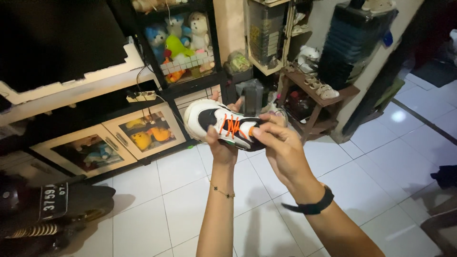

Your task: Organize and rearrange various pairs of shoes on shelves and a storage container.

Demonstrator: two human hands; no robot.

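Note:
A white and black sneaker [209,119] with orange laces [232,126] is held up in front of me, toe to the left. My left hand [221,145] grips it from below, thumb on its side and fingers behind. My right hand [281,147] holds the heel end, thumb and fingertips pinching near the tongue and laces. A thin bracelet sits on my left wrist and a black watch band [314,205] on my right wrist.
White tiled floor [371,162] below. A dark cabinet with picture-front doors [143,135] and a shelf of plush toys [181,40] stand ahead. A wooden rack [328,93] with small shoes is at right; a motorbike's rear [52,204] at lower left.

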